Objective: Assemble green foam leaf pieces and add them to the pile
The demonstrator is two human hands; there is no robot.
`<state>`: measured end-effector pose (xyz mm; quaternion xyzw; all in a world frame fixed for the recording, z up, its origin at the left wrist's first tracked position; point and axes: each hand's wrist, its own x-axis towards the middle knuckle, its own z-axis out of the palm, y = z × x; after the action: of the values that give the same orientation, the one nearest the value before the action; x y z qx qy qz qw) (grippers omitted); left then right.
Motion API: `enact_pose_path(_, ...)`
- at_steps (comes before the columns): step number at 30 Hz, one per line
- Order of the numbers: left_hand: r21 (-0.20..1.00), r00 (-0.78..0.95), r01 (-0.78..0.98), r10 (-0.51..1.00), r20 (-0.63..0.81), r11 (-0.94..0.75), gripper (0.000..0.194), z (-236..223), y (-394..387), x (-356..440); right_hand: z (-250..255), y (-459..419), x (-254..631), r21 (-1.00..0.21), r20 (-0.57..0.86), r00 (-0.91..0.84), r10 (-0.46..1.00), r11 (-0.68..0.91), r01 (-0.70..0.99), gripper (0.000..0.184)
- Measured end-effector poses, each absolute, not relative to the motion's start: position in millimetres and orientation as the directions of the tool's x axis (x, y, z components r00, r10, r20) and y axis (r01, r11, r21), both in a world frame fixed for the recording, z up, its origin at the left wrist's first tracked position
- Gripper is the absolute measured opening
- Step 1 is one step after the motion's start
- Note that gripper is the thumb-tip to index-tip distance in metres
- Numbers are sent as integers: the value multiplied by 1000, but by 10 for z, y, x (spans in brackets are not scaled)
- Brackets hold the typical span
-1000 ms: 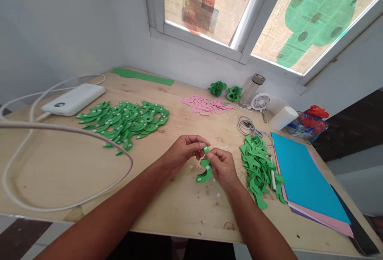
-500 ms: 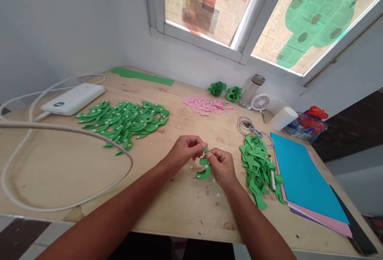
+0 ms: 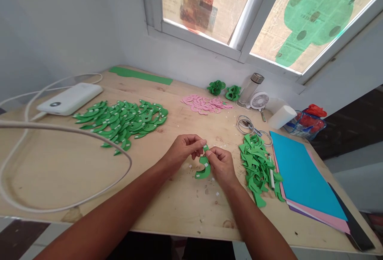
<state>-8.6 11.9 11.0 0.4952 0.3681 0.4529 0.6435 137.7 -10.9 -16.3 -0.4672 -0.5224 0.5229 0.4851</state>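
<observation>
A curved green paper cutout (image 3: pixel 205 172) with small white squares on it hangs between my two hands above the table. My right hand (image 3: pixel 221 164) pinches it near its upper part between thumb and fingers. At its top end, the thumb and fingertips of my left hand (image 3: pixel 188 147) are closed on the tip beside a white square. To the left lies a pile of similar green cutouts (image 3: pixel 122 120) bearing white squares. Right of my right hand is a heap of green paper scraps (image 3: pixel 255 164) with a white pen (image 3: pixel 271 174) on it.
Pink cutouts (image 3: pixel 205 104) and two green paper balls (image 3: pixel 216 87) are near the wall. A bottle (image 3: pixel 250 90), a small fan (image 3: pixel 259 100), tape rolls (image 3: pixel 244 125) and coloured sheets (image 3: pixel 305 172) stand or lie rightward. A white power bank (image 3: pixel 72 98) and looping cable (image 3: pixel 130 164) occupy the left.
My left fingertips shifted slightly at the cutout's top end; its white square was covered half a second ago and shows again. My right hand keeps its pinch. The view moved slightly.
</observation>
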Motion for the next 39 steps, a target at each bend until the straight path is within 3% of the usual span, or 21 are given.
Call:
enact_pose_path(5, 982, 240, -185, 971, 17, 28, 22, 87, 114, -68, -138, -126, 1362, -1000, 16, -121, 992, 17, 6, 28)
enact_pose_path(10, 963, 319, -250, 948, -21, 105, 28, 92, 101, -51, -167, -100, 1389, -999, 34, -61, 998, 31, -38, 30)
enact_pose_path(14, 975, 346, -201, 938, -17, 92, 22, 96, 81, -46, -179, -77, 1403, -998, 52, 5, 999, 52, -39, 31)
enact_pose_path(24, 989, 232, -142, 973, -13, 47, 15, 120, 65, -8, -168, -85, 1377, -996, 76, -7, 997, 76, 36, 27)
enact_pose_path(28, 993, 132, -119, 991, 25, -10, 13, 123, 67, -7, -131, -99, 1376, -980, 138, 27, 990, 133, 147, 24)
enact_pose_path(32, 993, 87, -32, 990, 115, -113, 12, 95, 52, -10, -70, -142, 1385, -863, 388, 135, 912, 308, 402, 16)
enact_pose_path(35, 970, 111, 113, 972, 205, -217, 13, 93, 16, -6, -34, -172, 1388, -718, 555, 60, 830, 441, 539, 12)
enact_pose_path(39, 885, 143, 299, 933, 330, -358, 14, 123, -25, 5, -25, -178, 1394, -566, 641, -54, 766, 518, 641, 13)
